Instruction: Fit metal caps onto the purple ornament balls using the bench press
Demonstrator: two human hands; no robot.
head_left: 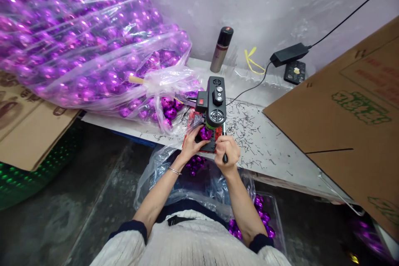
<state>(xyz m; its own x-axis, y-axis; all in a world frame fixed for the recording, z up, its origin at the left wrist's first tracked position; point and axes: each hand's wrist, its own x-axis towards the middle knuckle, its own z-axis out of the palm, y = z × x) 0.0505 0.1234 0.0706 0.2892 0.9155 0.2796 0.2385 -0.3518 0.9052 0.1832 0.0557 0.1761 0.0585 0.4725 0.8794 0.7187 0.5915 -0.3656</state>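
A small black bench drill press (215, 102) with a red switch stands on the worktable. My right hand (227, 153) is wrapped round its black lever handle (225, 158), pulled down in front. Beneath the machine's head, my left hand (192, 143) holds a shiny purple ball (205, 133) between thumb and fingers. The ball sits over the machine's dark base (208, 146), which has red around it. The drill tip itself is hidden behind the ball and the head.
A large clear bag of purple balls (102, 50) fills the left. A spray can (222, 49), a power adapter (289, 54) and a yellow tie (251, 61) lie behind. Dark shavings (249, 133) litter the tabletop. A cardboard box (349, 116) stands right. An open plastic bag (156, 174) hangs below the edge.
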